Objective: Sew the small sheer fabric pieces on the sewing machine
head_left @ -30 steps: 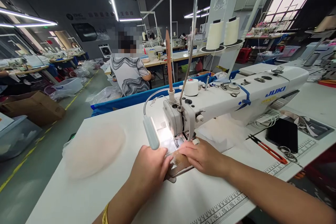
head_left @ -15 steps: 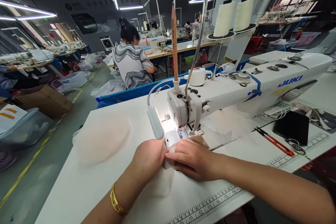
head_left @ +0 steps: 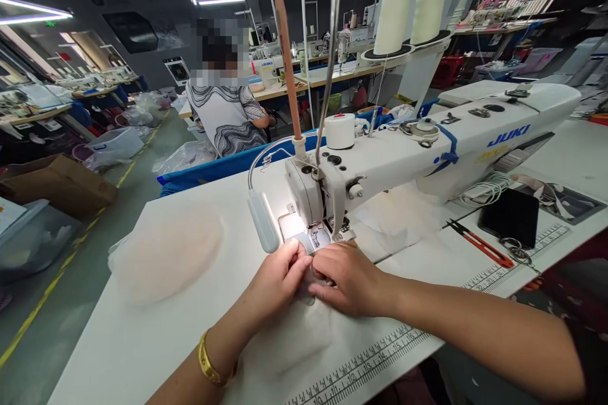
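My left hand (head_left: 275,281) and my right hand (head_left: 344,278) meet fingertip to fingertip on a small piece of sheer pale fabric (head_left: 304,316) lying on the white table (head_left: 142,342). Both pinch it just in front of the needle plate (head_left: 311,239) of a white JUKI sewing machine (head_left: 427,145). The piece is mostly hidden under my fingers. The machine's small lamp (head_left: 262,221) lights the plate. A gold bracelet (head_left: 209,361) sits on my left wrist.
A pile of pale sheer fabric (head_left: 166,253) lies at the left of the table. Red thread snips (head_left: 479,243), a black phone (head_left: 510,216) and keys lie at the right. Two thread cones (head_left: 411,9) stand behind the machine. Another person (head_left: 225,107) sits at the table ahead.
The brownish piece under my hands a second ago is out of sight. My hands have drawn together toward the needle plate, fingertips pinching pale fabric. The camera shifted slightly.
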`<state>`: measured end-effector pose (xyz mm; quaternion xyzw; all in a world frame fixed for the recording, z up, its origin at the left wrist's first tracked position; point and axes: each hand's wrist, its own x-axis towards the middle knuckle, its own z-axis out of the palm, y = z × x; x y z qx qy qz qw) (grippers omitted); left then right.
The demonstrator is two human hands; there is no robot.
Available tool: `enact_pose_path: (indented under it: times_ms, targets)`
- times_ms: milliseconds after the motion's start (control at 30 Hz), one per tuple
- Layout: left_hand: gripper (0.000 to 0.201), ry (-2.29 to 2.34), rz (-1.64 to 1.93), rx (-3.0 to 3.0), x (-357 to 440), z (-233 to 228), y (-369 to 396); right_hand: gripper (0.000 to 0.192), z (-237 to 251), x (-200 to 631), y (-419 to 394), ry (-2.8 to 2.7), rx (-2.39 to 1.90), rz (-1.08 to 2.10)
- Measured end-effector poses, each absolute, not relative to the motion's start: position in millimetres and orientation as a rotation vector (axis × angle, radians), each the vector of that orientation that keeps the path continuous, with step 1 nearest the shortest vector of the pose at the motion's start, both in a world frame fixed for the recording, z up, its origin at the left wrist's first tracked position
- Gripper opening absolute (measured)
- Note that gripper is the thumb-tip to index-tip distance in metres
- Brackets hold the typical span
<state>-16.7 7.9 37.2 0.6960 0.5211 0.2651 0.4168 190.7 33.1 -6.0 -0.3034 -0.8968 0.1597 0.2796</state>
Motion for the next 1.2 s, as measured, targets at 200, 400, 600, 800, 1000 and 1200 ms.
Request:
enact_pose_path:
  times_ms: [200,400,600,800,1000,1200]
  targets:
    - [0.049,1.293,0.725,1.513,-20,35,7,0.021,11,199,35,-2.23,-0.83,0.82]
    - [0.055,1.22,0.654,1.293,-23,33,7,0.017,22,213,38,-2.099,-0.845,1.134]
    - [0.053,1.294,0.644,1.378,-16,35,6,0.033,17,211,35,-2.182,-0.817,1.001]
    - [0.045,1.289,0.715,1.464,-5,33,4,0.017,10,208,34,-2.19,-0.815,0.83]
    - [0.043,1.327,0.73,1.55,-3,30,2,0.012,15,206,35,-2.1,-0.766,0.933]
    - [0.037,1.332,0.771,1.673,-3,25,1,0.011,9,206,37,-2.147,-0.72,0.733]
